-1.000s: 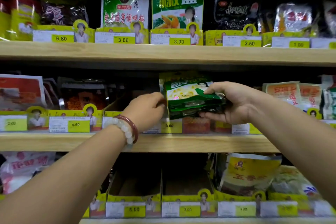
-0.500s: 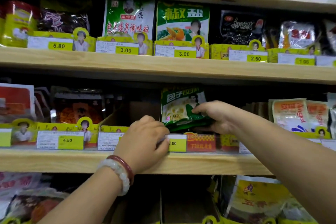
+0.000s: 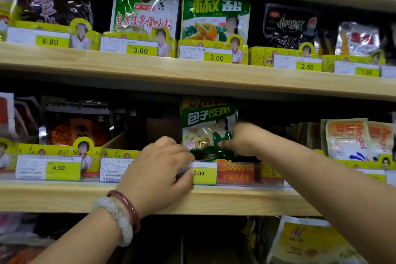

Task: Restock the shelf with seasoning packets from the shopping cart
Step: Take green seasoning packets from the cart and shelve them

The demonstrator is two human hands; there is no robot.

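Green-and-white foil pouch, one item: dumpling seasoning packet (image 3: pixel 206 128), head view, standing upright on the middle wooden shelf (image 3: pixel 214 201), just right of frame centre, its foot tucked behind a clear plastic rail carrying the 3.00 price tag (image 3: pixel 203 173). Right hand (image 3: pixel 242 141), entering from 4 o'clock, pinches the packet's lower right edge, thumb on the printed face and fingers curled out of sight behind. Left hand (image 3: pixel 158 169), entering from 7 o'clock, wrist bearing a pale bead bracelet (image 3: pixel 115 218) and a red bangle (image 3: pixel 128 206), rests curled against the rail at the packet's 8 o'clock, fingertips on or beside the tag; whether it pinches the rail or only braces there cannot be told. At the packet's 9 o'clock, an open cardboard tray (image 3: pixel 128 137), apparently bare inside. At its 3 o'clock, well apart, orange Angel packets (image 3: pixel 351 139). Upper shelf at 12 o'clock: two green packets priced 3.00. No shopping cart in view. Hazards, as judged: the packet stands alone with nothing visible propping it, so releasing the pinch may let it sag forward over the rail or slump sideways. The slick foil could slide from a two-finger pinch. The left hand's pressure could shift or pop the tag from its rail. Which tray the tag belongs to is uncertain, so misplacement is possible.
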